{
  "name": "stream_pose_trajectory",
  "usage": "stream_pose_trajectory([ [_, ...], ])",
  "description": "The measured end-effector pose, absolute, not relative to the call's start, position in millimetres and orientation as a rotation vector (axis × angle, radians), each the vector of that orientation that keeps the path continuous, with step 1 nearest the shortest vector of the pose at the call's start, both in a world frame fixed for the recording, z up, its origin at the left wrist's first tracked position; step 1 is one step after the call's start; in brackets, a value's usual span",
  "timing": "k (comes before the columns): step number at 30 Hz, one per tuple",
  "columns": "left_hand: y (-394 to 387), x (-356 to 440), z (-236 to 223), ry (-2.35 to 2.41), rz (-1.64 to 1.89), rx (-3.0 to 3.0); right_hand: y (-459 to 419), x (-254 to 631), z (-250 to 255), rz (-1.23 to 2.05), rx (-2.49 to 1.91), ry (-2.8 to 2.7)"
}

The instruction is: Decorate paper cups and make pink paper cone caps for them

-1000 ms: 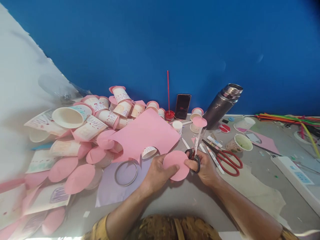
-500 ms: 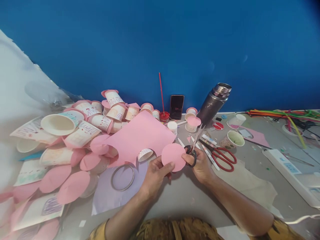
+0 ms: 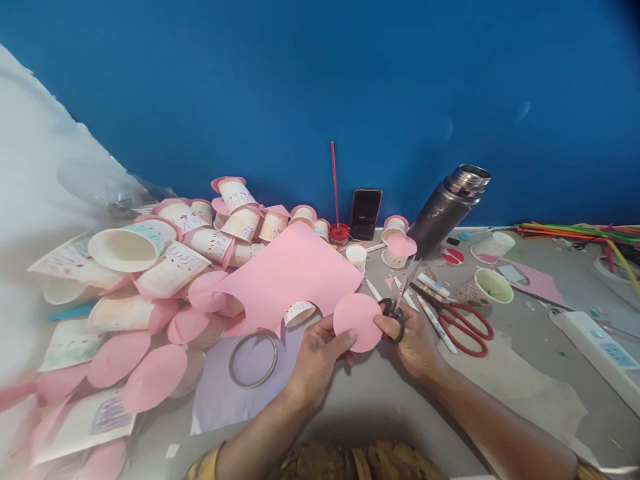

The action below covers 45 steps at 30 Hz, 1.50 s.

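Note:
A round pink paper disc (image 3: 357,320) is pinched in my left hand (image 3: 323,353), thumb lying over its lower left edge. Small black-handled scissors (image 3: 400,308) are in my right hand (image 3: 417,343), blades pointing up and away from the disc. The right thumb and finger also touch the disc's right edge. Just beyond lies a large pink paper sheet (image 3: 295,273) with rounded cut-outs along its lower edge. A paper cup (image 3: 300,312) shows partly under it. Left of my hands, a grey ring (image 3: 253,360) rests on a lilac paper sheet (image 3: 215,400).
Decorated paper cups with pink discs (image 3: 133,247) pile up at the left. Red-handled scissors (image 3: 467,327) and markers (image 3: 435,323) lie right of my hands. Behind stand a dark flask (image 3: 445,210) and a phone (image 3: 366,213). A power strip (image 3: 600,347) is at far right.
The whole view has shifted, so the scene sits slightly further right, apart from small downward drift. Both hands keep their hold on the disc and scissors.

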<state>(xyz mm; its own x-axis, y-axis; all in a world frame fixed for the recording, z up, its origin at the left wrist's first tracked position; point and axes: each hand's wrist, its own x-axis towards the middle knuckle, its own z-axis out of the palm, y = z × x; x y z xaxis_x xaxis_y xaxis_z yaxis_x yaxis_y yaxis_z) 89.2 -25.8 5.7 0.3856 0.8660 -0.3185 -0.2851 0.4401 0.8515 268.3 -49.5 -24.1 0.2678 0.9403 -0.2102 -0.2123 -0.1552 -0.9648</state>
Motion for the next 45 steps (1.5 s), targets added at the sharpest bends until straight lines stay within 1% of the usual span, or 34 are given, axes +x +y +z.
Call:
stream_pose_trajectory([
  [8,-18.0,87.5,6.3,0.916,0.937,0.632,-45.6,281.6,-20.1,1.276,-1.286,-0.963],
  [14,-19.0,79.8,12.2,0.868,0.825,0.720,-49.3,285.8,-7.6,1.414,-1.269,-1.191],
  [17,-17.3,74.2,17.9,0.878,0.777,0.830,-50.5,287.8,-4.3,1.413,-1.240,-1.158],
  [22,-17.8,74.2,22.2,0.886,0.695,0.880,-52.8,280.9,3.0,1.397,-1.308,-1.091],
  [27,-20.6,79.9,17.2,0.949,0.837,0.822,-58.7,263.3,4.4,1.319,-1.356,-1.052],
  [34,-13.0,73.6,21.3,0.947,0.896,0.712,-61.7,265.3,2.1,1.605,-1.240,-1.287],
  [39,-8.0,65.4,23.9,0.964,0.888,0.704,-62.7,272.0,6.6,1.717,-1.174,-1.409],
  [45,-3.1,60.0,27.2,0.974,0.873,0.763,-62.0,275.2,6.8,1.778,-1.158,-1.436],
])
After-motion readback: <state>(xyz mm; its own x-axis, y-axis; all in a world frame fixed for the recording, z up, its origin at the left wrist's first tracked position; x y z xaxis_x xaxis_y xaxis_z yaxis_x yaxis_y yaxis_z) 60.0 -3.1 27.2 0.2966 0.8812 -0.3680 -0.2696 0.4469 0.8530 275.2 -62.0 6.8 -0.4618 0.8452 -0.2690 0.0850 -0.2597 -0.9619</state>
